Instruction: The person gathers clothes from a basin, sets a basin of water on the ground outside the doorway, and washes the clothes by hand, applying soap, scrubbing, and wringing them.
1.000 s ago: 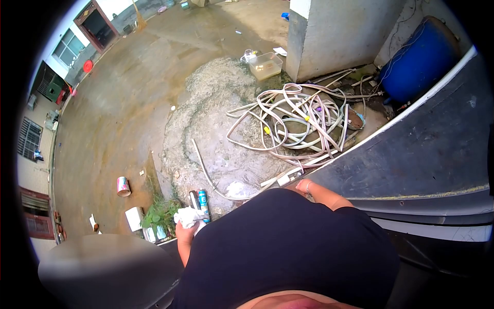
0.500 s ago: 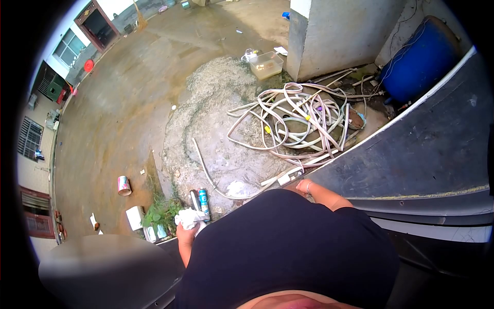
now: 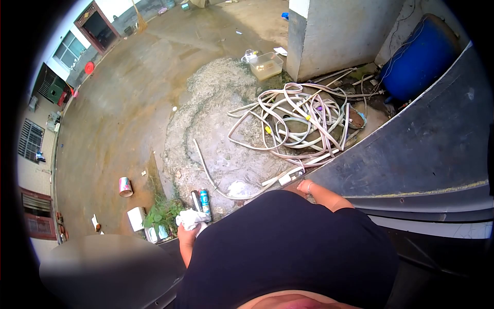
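Observation:
My left hand [image 3: 186, 235] is closed around a crumpled white cloth [image 3: 189, 219], low and left of the dark shirt. Just beyond the cloth stand a blue spray can [image 3: 205, 200] and a darker can [image 3: 195, 199]. A leafy green plant [image 3: 162, 213] grows to the left of the cloth. At the right edge of the shirt, my right hand [image 3: 304, 186] has its fingers curled; the shirt partly covers it, and what it grips, if anything, is hidden. Close beyond it lies a small white rectangular object [image 3: 290, 176].
A tangled pale hose [image 3: 280, 136] lies on the wet ground ahead. To the right are a blue barrel [image 3: 422, 59] and a dark panel [image 3: 411, 149]. A clear plastic tub [image 3: 266, 66] sits beside the concrete pillar [image 3: 329, 46]. A pink-and-white can [image 3: 125, 187] stands at left.
The view has shifted very slightly. My left hand still has the white cloth, and my right hand stays in place.

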Motion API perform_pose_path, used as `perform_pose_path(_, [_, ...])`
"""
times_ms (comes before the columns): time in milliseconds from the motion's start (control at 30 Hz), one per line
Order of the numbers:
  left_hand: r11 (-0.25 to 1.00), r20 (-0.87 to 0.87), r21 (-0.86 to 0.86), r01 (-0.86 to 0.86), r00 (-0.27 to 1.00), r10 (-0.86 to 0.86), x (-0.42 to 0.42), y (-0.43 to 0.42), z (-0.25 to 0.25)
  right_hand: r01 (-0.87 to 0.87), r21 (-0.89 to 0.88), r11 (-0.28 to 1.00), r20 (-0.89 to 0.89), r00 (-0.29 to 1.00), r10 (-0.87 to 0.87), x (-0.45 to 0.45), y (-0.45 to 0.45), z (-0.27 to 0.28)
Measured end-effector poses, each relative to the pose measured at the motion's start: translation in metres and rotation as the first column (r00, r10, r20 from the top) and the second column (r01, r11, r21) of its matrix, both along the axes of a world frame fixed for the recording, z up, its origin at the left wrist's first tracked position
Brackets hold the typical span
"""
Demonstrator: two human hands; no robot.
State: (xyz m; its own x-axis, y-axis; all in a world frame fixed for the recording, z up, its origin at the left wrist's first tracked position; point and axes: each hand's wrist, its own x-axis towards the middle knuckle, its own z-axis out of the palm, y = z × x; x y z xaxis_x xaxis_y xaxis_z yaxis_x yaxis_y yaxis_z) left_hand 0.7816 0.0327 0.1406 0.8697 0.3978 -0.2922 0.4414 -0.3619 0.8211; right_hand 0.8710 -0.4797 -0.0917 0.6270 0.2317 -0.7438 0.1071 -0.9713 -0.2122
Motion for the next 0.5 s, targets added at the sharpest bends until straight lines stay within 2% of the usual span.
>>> perform_pose_path(67, [0.998, -0.007, 0.054, 0.023, 1.0, -0.023, -0.001, 0.0, 0.001, 0.09, 0.079, 0.993, 0.031, 0.995, -0.093, -0.003, -0.001, 0.007])
perform_pose_path(167, [0.998, -0.023, 0.066, -0.004, 1.0, 0.006, -0.003, -0.005, 0.012, 0.168, 0.101, 0.981, 0.036, 0.984, -0.172, -0.007, -0.002, 0.002])
perform_pose_path(300, [0.998, -0.026, 0.057, -0.022, 0.999, 0.023, -0.006, -0.008, 0.018, 0.17, 0.086, 0.982, 0.015, 0.985, -0.172, -0.006, -0.001, 0.003])
perform_pose_path(367, [0.996, -0.009, 0.092, 0.005, 1.0, -0.004, -0.008, -0.008, 0.019, 0.059, 0.093, 0.994, 0.034, 0.997, -0.062, -0.006, -0.002, 0.004])
perform_pose_path(500, [0.996, 0.004, 0.087, 0.021, 1.0, -0.022, -0.011, 0.0, 0.008, 0.029, 0.059, 0.998, 0.019, 0.999, -0.031, -0.008, -0.002, 0.001])
